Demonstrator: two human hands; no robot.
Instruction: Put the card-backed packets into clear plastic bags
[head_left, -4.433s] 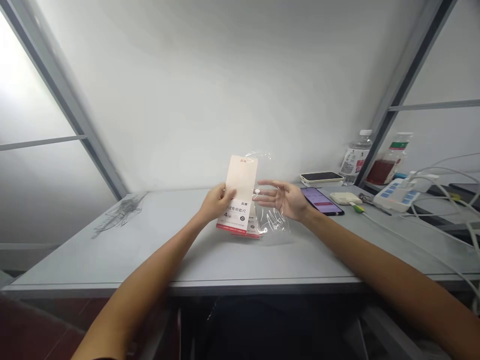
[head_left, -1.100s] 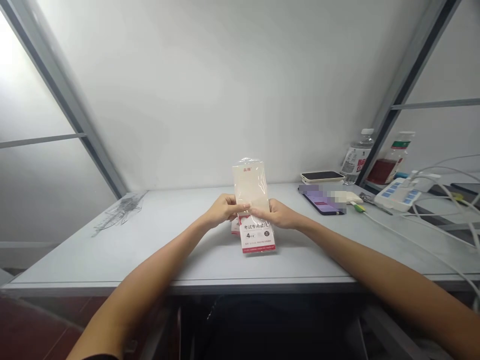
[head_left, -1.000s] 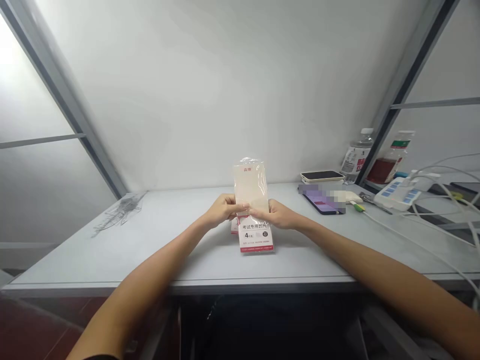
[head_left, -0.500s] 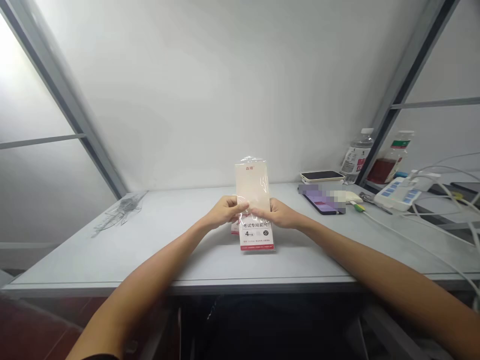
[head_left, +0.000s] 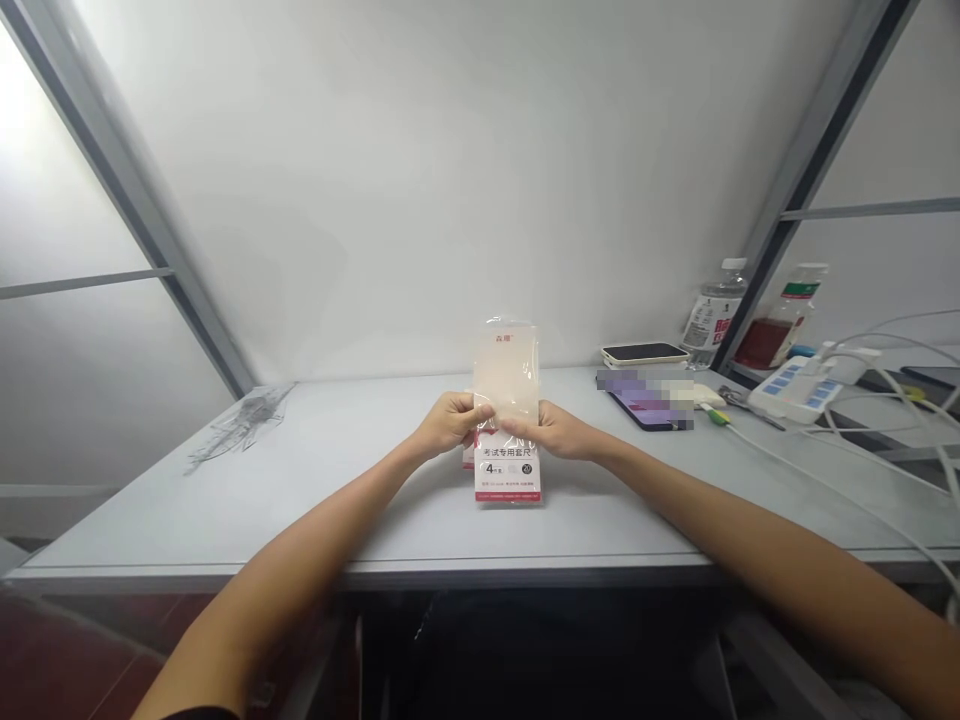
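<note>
A ruler set packet [head_left: 507, 370], a pale card in a clear plastic sleeve with red and black print, stands upright between my hands. My left hand [head_left: 447, 422] grips its left edge, thumb across the front. On the right edge my right hand [head_left: 564, 430] is closed the same way, its thumb also on the front. The fingers of both hands are partly hidden behind the packet. Another item with red and white print [head_left: 468, 456] shows behind it at the lower left, mostly covered.
On the right of the grey desk [head_left: 315, 510] lie a phone with a lit screen [head_left: 637, 400] and a dark-screened phone [head_left: 645, 353]. Beyond them are a water bottle [head_left: 712, 315], a power strip [head_left: 799, 388] and white cables [head_left: 825, 475]. A dark scribble [head_left: 244, 425] marks the left side.
The packet has straightened slightly from a small tilt, its lower end shifting a little left. Both hands keep their grip.
</note>
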